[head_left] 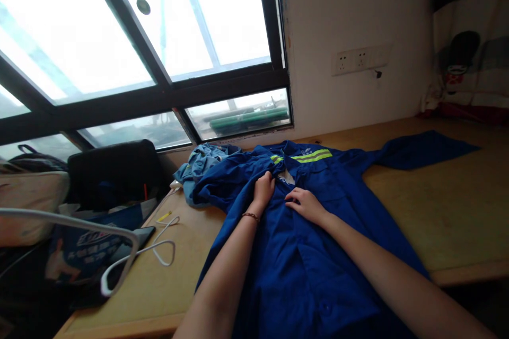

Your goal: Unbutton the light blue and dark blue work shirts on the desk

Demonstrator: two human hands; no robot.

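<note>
A blue work jacket (pixel 330 217) with yellow-green and silver reflective stripes lies spread on the wooden table, its front facing up. My left hand (pixel 264 189), with a bracelet on the wrist, is closed on the jacket's front near the chest, fingers gathering the cloth. Just right of it, my right hand (pixel 305 204) rests on the other side of the front, fingers bent and slightly apart, with no cloth visible between them. Between the hands a pale patch shows at the neck opening. One sleeve (pixel 421 151) stretches out to the right.
Light blue clothing (pixel 209 161) is bunched at the table's back left. A white cable (pixel 163 243) crosses the wooden table (pixel 183 265) at left, near bags and a black chair (pixel 115 175). Behind are a window, wall sockets (pixel 352 61) and a curtain (pixel 469 58).
</note>
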